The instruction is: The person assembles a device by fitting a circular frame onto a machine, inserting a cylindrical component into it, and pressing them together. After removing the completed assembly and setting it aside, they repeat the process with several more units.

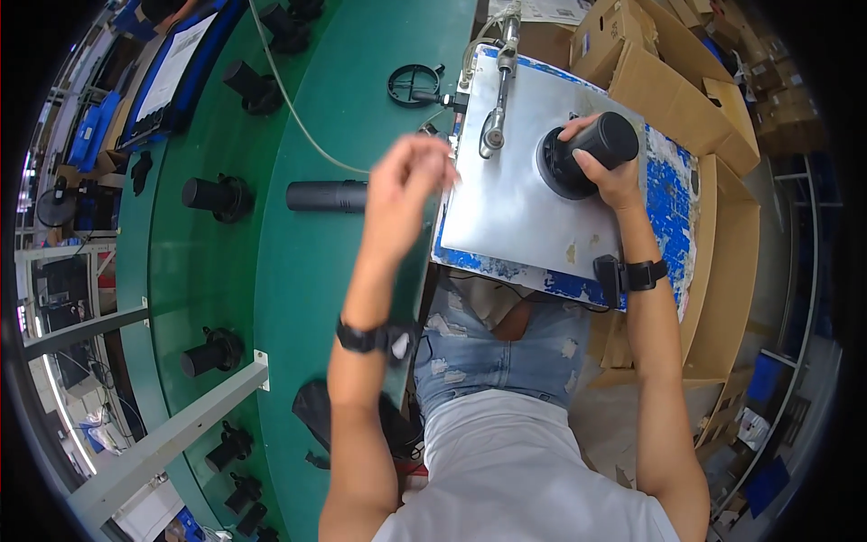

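Note:
My right hand (619, 187) is closed around a black cylindrical part with a wide round base (607, 140). The part stands tilted in view on a shiny metal plate (506, 212). My left hand (409, 176) is raised near the plate's left edge, its fingers curled and smeared by motion, so whether they hold anything cannot be told. Close to it lie a black tube (325, 196) and, farther off, a black ring-shaped piece with a handle (415, 86). A metal air tool (499, 99) with a hose hangs over the plate's far left part.
Several similar black cylindrical parts (215, 196) stand along the green bench (307, 271) on the left. A thin pale hose (298, 113) crosses it. Open cardboard boxes (686, 90) stand right of the blue worn board (673, 208). A grey metal bar (181, 425) lies at lower left.

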Motion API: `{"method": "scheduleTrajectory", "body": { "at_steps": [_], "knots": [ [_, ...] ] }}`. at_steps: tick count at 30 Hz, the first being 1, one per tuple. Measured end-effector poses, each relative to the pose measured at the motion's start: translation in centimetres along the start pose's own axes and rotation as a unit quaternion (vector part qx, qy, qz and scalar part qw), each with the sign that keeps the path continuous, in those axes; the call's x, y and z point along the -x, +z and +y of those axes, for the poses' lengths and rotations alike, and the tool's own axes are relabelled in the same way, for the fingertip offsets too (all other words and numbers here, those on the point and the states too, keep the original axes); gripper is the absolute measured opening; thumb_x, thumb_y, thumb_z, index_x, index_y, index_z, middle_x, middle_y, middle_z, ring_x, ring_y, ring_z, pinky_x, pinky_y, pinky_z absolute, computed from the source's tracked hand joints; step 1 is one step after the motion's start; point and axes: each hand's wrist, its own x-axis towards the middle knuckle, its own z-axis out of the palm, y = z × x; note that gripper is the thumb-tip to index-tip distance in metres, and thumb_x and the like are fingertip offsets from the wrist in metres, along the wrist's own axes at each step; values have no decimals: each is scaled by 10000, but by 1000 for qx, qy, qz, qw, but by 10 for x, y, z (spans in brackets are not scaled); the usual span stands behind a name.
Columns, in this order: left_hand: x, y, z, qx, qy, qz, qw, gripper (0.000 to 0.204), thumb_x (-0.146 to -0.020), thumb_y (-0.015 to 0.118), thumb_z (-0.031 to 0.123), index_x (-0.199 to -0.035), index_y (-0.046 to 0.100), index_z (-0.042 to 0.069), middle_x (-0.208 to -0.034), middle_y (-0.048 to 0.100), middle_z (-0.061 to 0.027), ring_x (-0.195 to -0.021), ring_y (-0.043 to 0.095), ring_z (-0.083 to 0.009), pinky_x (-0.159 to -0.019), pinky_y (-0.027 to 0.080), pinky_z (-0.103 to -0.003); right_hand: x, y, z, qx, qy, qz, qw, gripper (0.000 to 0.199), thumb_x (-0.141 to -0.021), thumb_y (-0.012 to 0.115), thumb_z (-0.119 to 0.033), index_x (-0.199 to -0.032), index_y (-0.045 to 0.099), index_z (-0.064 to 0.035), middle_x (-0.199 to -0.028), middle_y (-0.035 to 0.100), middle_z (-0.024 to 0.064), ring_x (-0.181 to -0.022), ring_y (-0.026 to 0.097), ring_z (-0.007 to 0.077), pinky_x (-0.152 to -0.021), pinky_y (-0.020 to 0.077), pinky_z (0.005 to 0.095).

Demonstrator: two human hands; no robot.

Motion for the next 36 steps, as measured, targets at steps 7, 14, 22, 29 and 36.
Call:
{"method": "scheduleTrajectory", "body": {
  "at_steps": [7,14,22,29,36],
  "knots": [
    [-150,-37,-73,-545,157,89,819,443,-926,474,383,-1075,633,-3,-1039,663,-199,-1020,610,-360,-866,468,-443,0,12,-2,12,0,38,999,344,-720,671,-190,-1014,567,-46,-926,667,94,-902,608,192,-936,441,360],
    [-155,-27,-87,-640,-74,-63,762,668,-966,280,516,-968,701,-3,-1032,653,-254,-1029,595,-411,-939,423,-480,3,5,-2,20,-9,54,998,338,-718,673,-189,-1007,572,-46,-912,668,77,-900,602,177,-931,441,356],
    [-132,-50,-78,-474,-75,-112,870,650,-966,307,508,-1166,607,-33,-1213,581,-251,-1143,539,-409,-979,419,-446,5,9,-3,-14,-3,42,999,314,-726,687,-127,-1010,578,-47,-903,663,72,-913,601,173,-921,441,352],
    [-25,-39,77,-300,304,185,885,277,-895,577,181,-1088,613,-15,-1093,625,-166,-1016,592,-304,-913,439,-359,-3,-53,-186,-158,-264,75,949,480,-918,433,-355,-1139,582,43,-1075,639,174,-973,629,300,-912,491,387],
    [92,28,91,-387,315,-14,866,845,-648,805,366,-1295,459,-53,-1296,527,-196,-1189,537,-339,-1048,337,-476,37,113,-181,-58,-248,-97,962,724,-674,829,-418,-1205,527,-30,-1245,522,133,-1204,471,313,-984,386,423]
  ]
}}
